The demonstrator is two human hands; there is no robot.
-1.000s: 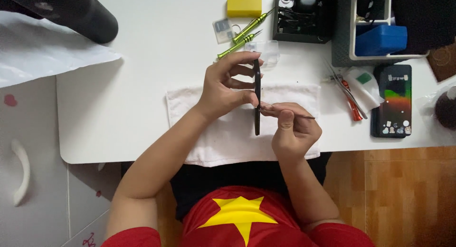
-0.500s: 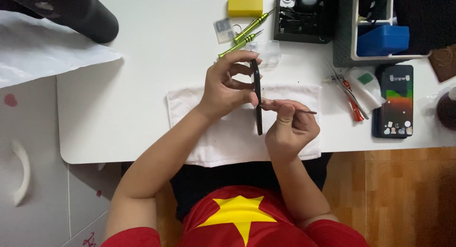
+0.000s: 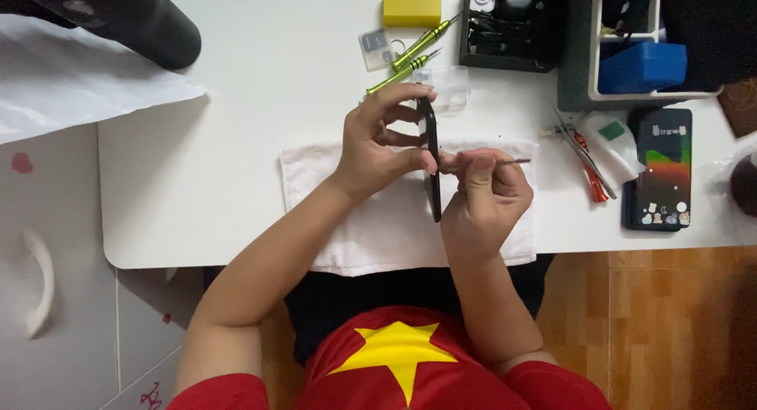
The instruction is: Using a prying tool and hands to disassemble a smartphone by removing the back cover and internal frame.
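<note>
Head view: left hand point(image 3: 377, 146) grips phone point(image 3: 431, 159) (edge-on).

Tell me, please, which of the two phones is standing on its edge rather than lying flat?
The thin dark phone held edge-up by the left hand; the other phone lies flat, screen lit.

View from above: a white table point(image 3: 236, 142) with rounded near corners filled the far part of the scene, evenly lit. Wooden plank flooring point(image 3: 670, 331) lay near and right. A pale cabinet front point(image 3: 71, 300) with a curved white handle point(image 3: 39, 280) stood at left.
</note>
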